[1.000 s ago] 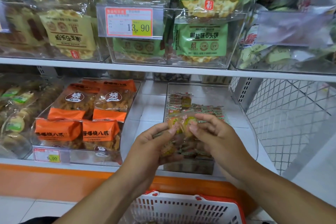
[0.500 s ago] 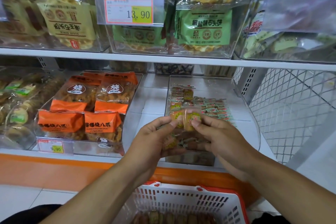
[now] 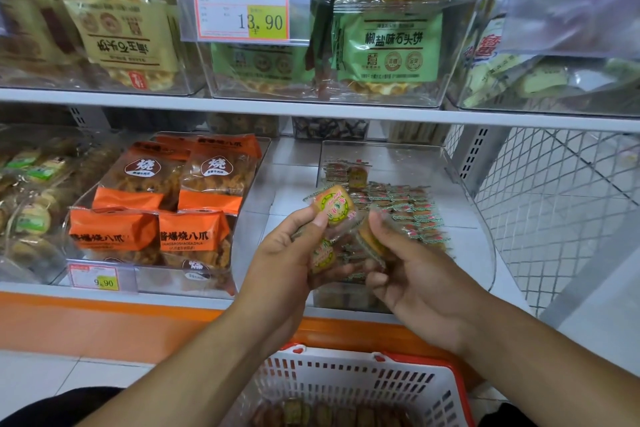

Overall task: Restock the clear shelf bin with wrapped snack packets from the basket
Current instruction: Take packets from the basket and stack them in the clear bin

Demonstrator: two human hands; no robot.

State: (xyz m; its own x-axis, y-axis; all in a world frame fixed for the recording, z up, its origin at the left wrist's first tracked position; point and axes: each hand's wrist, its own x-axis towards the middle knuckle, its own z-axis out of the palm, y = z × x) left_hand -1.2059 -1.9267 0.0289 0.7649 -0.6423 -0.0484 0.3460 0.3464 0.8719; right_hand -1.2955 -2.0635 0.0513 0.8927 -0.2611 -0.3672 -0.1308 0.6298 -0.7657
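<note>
Hands (image 3: 298, 246) (image 3: 408, 274) gripped snack packets (image 3: 334, 206) mid-frame, over clear bin (image 3: 464, 204). Judged light, crinkly, slippery; best pinched at sealed edges.

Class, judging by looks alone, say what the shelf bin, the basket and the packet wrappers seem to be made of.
Bin: clear rigid plastic, probably acrylic; glossy see-through walls.
Basket: white moulded plastic with slots, red rim.
Wrappers: thin clear film, printed, crinkled with crimped ends.

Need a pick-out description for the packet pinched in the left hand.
Start at the clear bin on the lower shelf, right of the orange packs. Just before it, the left hand pinches a wrapped snack packet. Unlike the rows lying flat behind, it is raised, showing a round green-rimmed label.
</note>
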